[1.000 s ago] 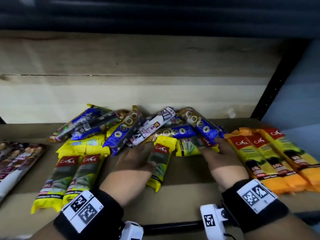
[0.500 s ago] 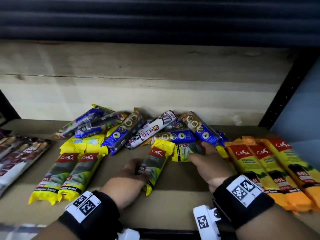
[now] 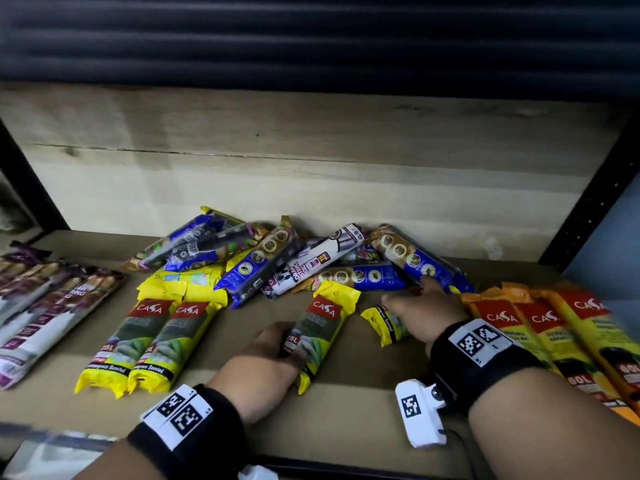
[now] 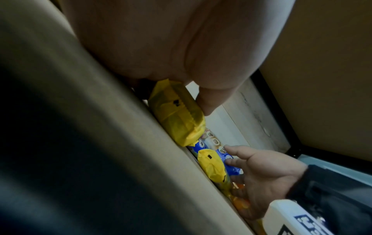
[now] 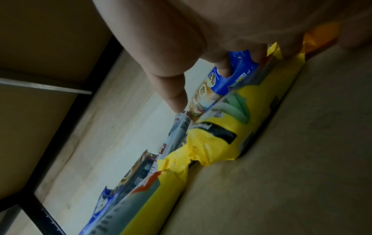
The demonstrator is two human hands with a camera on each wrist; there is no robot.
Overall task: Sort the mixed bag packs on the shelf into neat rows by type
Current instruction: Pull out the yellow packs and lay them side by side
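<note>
Left hand: the left hand has drawn a yellow pack out of the heap toward the shelf's front edge; a second ago that pack lay with its top tucked against the pile. The grip is curled round the pack's lower half, thumb side against the wrapper.

Right hand: the right hand has pulled a second yellow pack clear of the blue packs. It lies crosswise under the palm. Fingers are spread and fairly straight, resting on the wrappers; no closed grip is visible in the wrist view.

Yellow row: two yellow packs lie side by side at left on the shelf, well apart from the held one. More yellow packs lie just behind them, partly under the heap.

Orange row: three orange packs lie in line at right, just beside the right wrist.

Mixed heap: blue, white and dark packs are piled against the back board, unsorted.

Purple-and-white packs: a group at far left, blurred.

Meaning for the task: judged early to midway; two more yellow packs are freed and appear bound for the left row.

Risk: the crosswise pack needs turning before it will sit neatly.
</note>
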